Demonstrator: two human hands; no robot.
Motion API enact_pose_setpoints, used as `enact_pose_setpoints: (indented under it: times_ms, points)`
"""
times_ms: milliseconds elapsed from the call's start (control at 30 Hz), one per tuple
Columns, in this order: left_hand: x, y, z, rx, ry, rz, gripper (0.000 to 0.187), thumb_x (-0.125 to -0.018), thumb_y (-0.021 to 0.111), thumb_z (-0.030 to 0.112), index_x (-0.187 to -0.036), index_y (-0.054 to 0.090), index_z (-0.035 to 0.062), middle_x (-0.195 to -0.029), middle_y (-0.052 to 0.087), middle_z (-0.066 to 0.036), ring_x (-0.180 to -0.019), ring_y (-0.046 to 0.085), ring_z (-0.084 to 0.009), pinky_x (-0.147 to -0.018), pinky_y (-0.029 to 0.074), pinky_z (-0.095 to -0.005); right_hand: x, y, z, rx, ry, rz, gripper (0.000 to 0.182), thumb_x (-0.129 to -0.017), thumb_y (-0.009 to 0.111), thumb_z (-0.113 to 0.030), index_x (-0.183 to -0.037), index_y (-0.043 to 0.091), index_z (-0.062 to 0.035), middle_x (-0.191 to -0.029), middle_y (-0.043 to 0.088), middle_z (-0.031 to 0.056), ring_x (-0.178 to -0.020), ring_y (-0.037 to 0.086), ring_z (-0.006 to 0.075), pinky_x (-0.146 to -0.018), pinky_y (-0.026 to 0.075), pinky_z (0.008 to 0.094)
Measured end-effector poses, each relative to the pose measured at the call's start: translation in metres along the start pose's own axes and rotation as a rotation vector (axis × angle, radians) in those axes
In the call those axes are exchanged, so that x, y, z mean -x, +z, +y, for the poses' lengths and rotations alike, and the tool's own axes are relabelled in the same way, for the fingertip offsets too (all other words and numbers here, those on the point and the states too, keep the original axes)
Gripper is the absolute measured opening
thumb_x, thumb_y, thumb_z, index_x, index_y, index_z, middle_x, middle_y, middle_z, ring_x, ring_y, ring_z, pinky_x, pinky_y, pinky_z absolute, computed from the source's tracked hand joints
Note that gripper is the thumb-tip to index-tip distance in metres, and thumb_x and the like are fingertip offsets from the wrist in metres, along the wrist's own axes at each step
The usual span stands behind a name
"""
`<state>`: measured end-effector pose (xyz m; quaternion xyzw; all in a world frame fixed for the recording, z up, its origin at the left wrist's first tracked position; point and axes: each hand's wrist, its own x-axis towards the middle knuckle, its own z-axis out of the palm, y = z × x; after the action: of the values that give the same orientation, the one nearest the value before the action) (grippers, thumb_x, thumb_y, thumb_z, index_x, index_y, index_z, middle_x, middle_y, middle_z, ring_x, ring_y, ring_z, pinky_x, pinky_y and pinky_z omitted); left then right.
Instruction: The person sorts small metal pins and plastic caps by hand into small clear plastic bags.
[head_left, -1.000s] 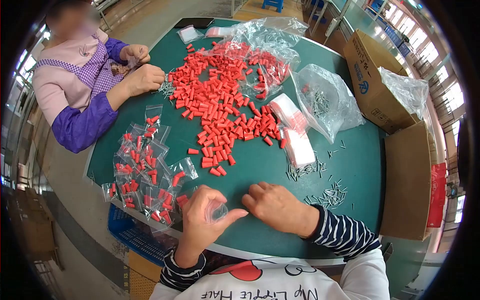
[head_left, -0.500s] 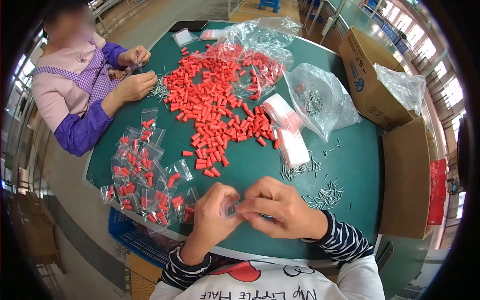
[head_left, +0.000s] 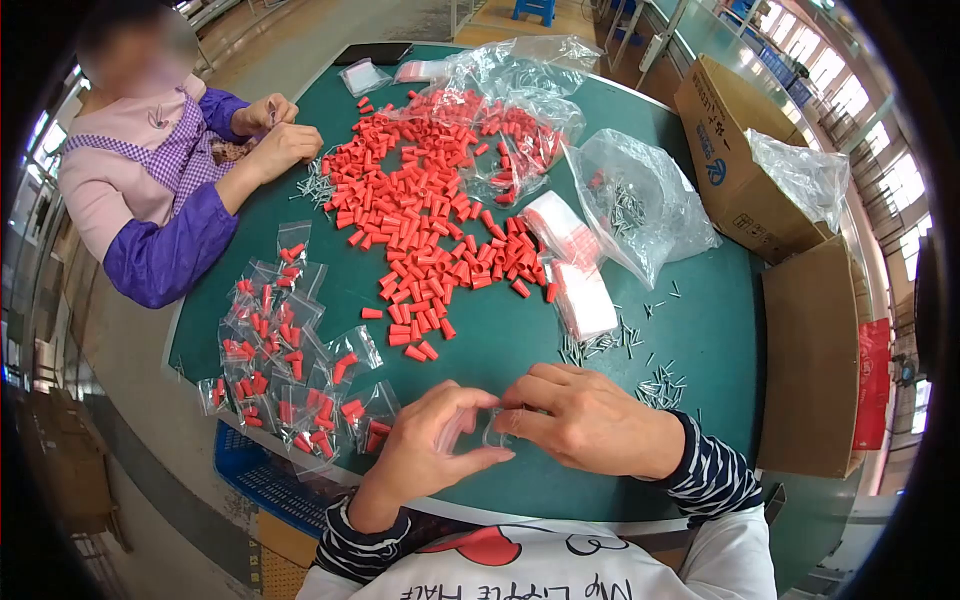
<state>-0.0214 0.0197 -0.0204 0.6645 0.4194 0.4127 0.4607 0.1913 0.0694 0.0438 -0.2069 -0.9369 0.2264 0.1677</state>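
Note:
My left hand [head_left: 425, 440] curls around a small clear zip bag, its thumb stretched out along the lower side. Opposite it, my right hand [head_left: 590, 420] pinches the edge of the clear zip bag [head_left: 492, 432] between thumb and fingers. What is inside the bag, if anything, I cannot make out. Just right of my right hand lies a small heap of screws [head_left: 660, 388]. Filled zip bags [head_left: 290, 345] with red conical plugs are piled left of my left hand. Loose red plugs [head_left: 430, 230] cover the table's middle, beyond both hands.
Stacks of flat zip bags [head_left: 585, 298] lie beyond my right hand, near a large plastic bag of screws [head_left: 640, 200]. Cardboard boxes [head_left: 740, 160] stand along the right edge. A co-worker [head_left: 150, 190] works at the left; a blue basket [head_left: 270, 480] sits below the table edge.
My right hand has shifted slightly right, and the bag edge between my hands is drawn apart. My left thumb now stretches out. The co-worker's hands have moved slightly.

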Motion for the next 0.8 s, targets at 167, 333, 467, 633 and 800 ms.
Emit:
enact_pose_setpoints:
  times_ms: [167,333,467,633,800]
  points:
    - [0.003,0.007,-0.002,-0.016,0.065,0.150,0.047,-0.065,0.087,0.002,-0.105,0.062,0.0022,-0.082,0.053,-0.003,-0.068,0.050,-0.0098,-0.058,0.042,-0.0235,-0.006,0.000,0.001,0.005,0.019,-0.001,0.023,-0.073,0.068,-0.004,-0.096,0.066,-0.0024,-0.096,0.058,0.0088,-0.087,0.059,0.0264,-0.074,0.050,0.0372]
    - [0.010,0.008,-0.011,0.021,0.055,0.287,0.048,-0.066,0.086,-0.001,-0.106,0.061,0.0018,-0.081,0.051,-0.002,-0.068,0.048,-0.0078,-0.058,0.042,-0.0224,-0.029,-0.002,0.015,-0.176,0.155,0.167,0.020,-0.079,0.068,-0.001,-0.099,0.066,-0.0028,-0.101,0.059,0.0116,-0.088,0.062,0.0297,-0.070,0.052,0.0385]
    - [0.011,0.011,-0.011,-0.055,0.089,0.232,0.048,-0.066,0.088,0.003,-0.106,0.061,0.0031,-0.079,0.051,-0.003,-0.067,0.048,-0.0097,-0.057,0.043,-0.0238,-0.057,0.033,0.044,-0.031,0.199,0.162,0.026,-0.081,0.069,-0.006,-0.107,0.066,-0.0044,-0.101,0.060,0.0125,-0.085,0.063,0.0303,-0.071,0.053,0.0389]
    - [0.009,0.009,-0.010,-0.146,0.152,0.236,0.047,-0.065,0.089,0.010,-0.103,0.062,0.0047,-0.076,0.055,-0.005,-0.062,0.053,-0.0148,-0.054,0.045,-0.0278,-0.081,0.063,0.063,0.099,0.255,0.123,0.029,-0.082,0.068,-0.009,-0.111,0.065,-0.0081,-0.099,0.058,0.0120,-0.084,0.063,0.0306,-0.069,0.052,0.0395]
    - [0.007,0.007,-0.012,-0.158,0.147,0.296,0.047,-0.065,0.089,0.010,-0.103,0.061,0.0045,-0.075,0.055,-0.004,-0.062,0.053,-0.0150,-0.054,0.045,-0.0286,-0.077,0.055,0.064,0.175,0.232,-0.014,0.017,-0.082,0.059,-0.008,-0.098,0.063,-0.0033,-0.087,0.057,0.0158,-0.079,0.063,0.0332,-0.069,0.052,0.0431]
